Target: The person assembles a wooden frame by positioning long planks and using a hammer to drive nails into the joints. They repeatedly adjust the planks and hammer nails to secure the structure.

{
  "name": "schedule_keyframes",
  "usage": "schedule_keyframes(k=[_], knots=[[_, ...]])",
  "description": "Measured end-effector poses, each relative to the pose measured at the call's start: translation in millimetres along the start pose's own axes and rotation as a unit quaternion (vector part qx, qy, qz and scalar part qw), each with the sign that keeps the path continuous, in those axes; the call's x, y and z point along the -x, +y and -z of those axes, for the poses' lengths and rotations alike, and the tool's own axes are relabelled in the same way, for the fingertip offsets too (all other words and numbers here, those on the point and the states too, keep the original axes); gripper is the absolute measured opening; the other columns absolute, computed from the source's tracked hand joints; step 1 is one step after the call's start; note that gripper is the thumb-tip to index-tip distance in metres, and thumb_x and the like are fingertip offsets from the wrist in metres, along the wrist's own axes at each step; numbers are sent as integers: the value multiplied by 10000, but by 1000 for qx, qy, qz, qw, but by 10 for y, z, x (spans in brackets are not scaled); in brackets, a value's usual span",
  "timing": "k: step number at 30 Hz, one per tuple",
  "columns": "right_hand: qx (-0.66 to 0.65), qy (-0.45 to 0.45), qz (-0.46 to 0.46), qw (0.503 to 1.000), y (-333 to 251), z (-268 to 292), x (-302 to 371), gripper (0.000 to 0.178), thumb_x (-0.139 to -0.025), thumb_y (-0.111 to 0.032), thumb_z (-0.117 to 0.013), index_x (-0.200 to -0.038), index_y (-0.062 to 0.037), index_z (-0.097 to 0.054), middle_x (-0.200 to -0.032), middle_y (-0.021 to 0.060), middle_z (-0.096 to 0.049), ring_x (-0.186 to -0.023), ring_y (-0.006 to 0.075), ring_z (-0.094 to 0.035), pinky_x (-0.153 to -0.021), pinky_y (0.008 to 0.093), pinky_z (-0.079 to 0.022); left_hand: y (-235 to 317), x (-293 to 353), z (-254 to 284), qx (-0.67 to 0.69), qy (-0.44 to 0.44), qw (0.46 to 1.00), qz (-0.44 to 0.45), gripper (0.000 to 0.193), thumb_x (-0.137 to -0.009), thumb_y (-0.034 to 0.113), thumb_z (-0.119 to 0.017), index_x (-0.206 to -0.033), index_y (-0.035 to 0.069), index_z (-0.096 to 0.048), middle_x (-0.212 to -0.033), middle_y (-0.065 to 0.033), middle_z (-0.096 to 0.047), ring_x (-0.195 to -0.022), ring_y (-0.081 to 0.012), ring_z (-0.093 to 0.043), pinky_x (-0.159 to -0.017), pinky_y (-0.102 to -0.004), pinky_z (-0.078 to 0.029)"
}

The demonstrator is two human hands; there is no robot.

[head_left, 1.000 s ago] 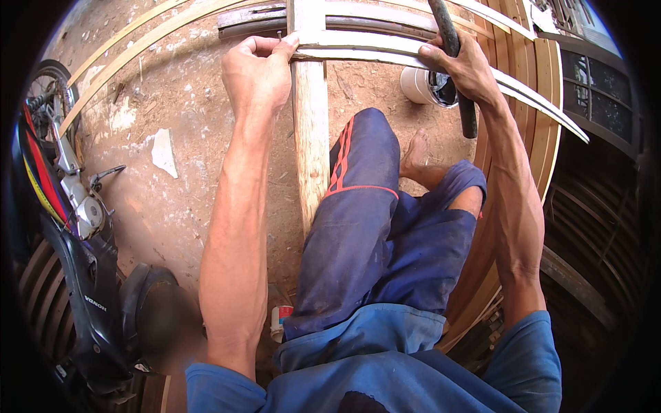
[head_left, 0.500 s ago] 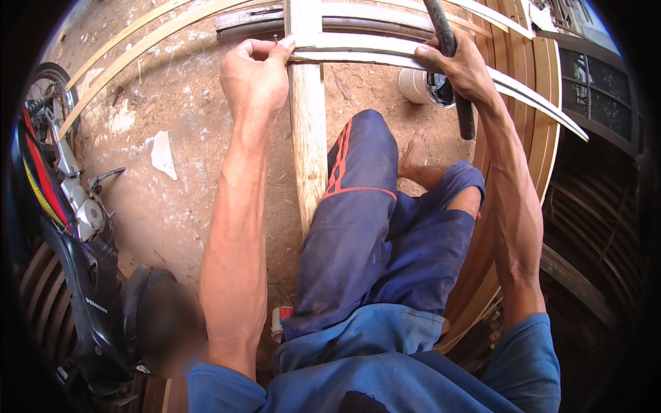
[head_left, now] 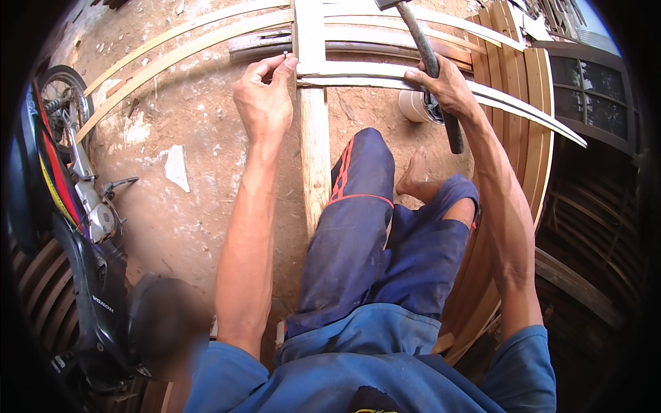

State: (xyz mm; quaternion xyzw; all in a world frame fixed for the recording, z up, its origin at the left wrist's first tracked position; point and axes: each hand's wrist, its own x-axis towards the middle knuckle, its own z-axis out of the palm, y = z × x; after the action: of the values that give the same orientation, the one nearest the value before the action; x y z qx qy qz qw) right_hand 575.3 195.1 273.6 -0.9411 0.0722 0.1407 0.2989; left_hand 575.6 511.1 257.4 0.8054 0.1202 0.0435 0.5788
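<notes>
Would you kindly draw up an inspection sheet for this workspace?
Surface: brown, dusty ground with pale patches.
Job's things: pale slats, their left ends over the wooden beam; nail; hammer.
Clutter: white scrap and white bucket on the ground.
Hands: left hand pinches the nail; right hand grips the hammer's handle, thumb at the slats.
Cables: nothing seen.
Surroundings: motorbike at left; curved planks and dark-framed panel at right.

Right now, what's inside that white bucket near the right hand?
Something dark shows in the mouth of the white bucket; I can't tell what. The right hand and the dark hammer handle it grips cover part of the rim; the bottom is hidden.
</notes>
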Motion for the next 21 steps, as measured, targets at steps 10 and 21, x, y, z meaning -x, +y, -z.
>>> schedule_keyframes(k=[10, 21], knots=[[-20, -10, -13, 1000, -24, 19, 2, 556, -796, -518, -777, -943, -3, -624, -793, 120, -656, -773, 229, -636, -760, 377, -508, -6, -152, -91, 55, -136, 986, -84, 176, -975, 193, -665, -1012, 42, -748, -928, -36, -766, -868, -108, -680, -814, -294, -540], [-13, -6, -11, 1000, -28, 5, 27, 580, -799, -563, -761, -931, -16, -622, -741, 94, -625, -740, 211, -619, -719, 376, -506, -138, -182, -130, 71, -168, 983, -31, 210, -959, 222, -684, -1035, 39, -757, -943, -68, -769, -906, -128, -712, -832, -295, -565]])
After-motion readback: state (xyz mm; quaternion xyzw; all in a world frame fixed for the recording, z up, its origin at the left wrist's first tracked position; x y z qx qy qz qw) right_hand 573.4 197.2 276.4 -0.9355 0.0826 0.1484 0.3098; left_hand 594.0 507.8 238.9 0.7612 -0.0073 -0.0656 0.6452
